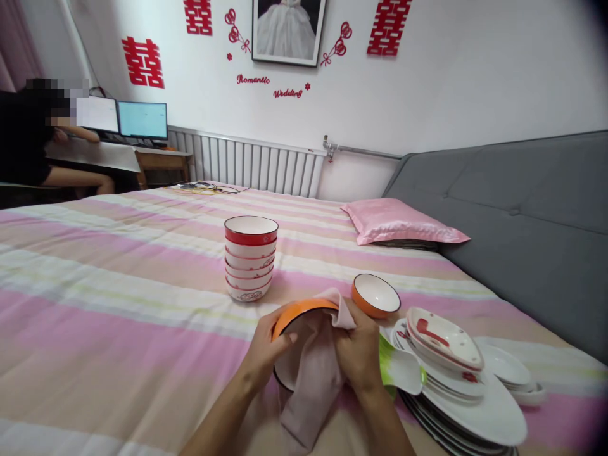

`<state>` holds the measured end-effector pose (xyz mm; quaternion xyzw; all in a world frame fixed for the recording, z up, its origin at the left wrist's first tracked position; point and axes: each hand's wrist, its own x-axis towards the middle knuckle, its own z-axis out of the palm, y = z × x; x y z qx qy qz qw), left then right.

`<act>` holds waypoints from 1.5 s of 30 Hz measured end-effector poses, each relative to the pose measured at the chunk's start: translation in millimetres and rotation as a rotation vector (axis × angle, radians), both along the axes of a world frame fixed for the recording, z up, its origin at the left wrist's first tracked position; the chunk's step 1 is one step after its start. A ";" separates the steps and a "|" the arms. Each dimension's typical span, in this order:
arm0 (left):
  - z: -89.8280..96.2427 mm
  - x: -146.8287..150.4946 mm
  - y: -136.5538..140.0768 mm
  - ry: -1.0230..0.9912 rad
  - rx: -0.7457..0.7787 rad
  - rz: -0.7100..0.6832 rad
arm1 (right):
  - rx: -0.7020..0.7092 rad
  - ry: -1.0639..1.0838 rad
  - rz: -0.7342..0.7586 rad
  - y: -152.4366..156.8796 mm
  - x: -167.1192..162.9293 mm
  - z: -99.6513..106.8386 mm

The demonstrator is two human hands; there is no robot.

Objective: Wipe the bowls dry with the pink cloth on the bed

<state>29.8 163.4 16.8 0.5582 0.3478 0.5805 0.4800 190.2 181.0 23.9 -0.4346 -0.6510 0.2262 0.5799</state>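
An orange bowl [304,308] with a white inside and dark rim is tilted on its side between my two hands, its mouth toward me. My left hand [266,348] grips its left edge, thumb over the rim. With my right hand [358,345] I hold a pale pink cloth [318,373] against the bowl's right rim; the cloth drapes across the inside and hangs below. My right fingers are partly hidden behind the cloth. Beyond my right hand, a second orange bowl [377,296] rests on the bed. A stack of red and white bowls [251,259] stands ahead, left of centre.
At right, piled plates [503,411] carry squarish dishes [446,339], with a green and white dish [401,367] beside them. Small white dishes [506,365] lie further right. A pink pillow [401,220] lies near the grey headboard [513,190]. A person [28,139] sits at a desk, far left.
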 end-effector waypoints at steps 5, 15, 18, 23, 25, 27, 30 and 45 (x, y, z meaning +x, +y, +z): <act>-0.8 -3.6 1.1 0.067 0.021 -0.059 | -0.024 -0.024 0.103 0.5 0.8 2.3; -5.2 -2.0 -0.9 -0.054 0.059 0.067 | -0.175 0.237 0.114 6.6 -12.1 -10.8; -4.2 1.8 -3.6 -0.181 0.031 0.129 | -0.234 0.361 0.041 6.9 -22.7 -17.4; -3.8 11.8 -8.0 -0.337 0.034 0.228 | -0.351 0.452 -0.098 3.1 -41.9 -27.3; -7.8 14.9 -8.5 -0.375 0.053 0.273 | -0.408 0.488 -0.133 -0.5 -48.5 -29.2; -14.6 17.3 -8.9 -0.416 0.068 0.326 | -0.467 0.528 -0.145 -5.3 -54.2 -29.3; -26.4 20.1 -10.3 -0.463 0.061 0.457 | -0.567 0.589 -0.129 -13.2 -62.1 -28.4; 5.2 3.4 -6.1 -0.245 0.003 0.091 | -0.281 0.426 -0.017 4.5 -22.4 -15.6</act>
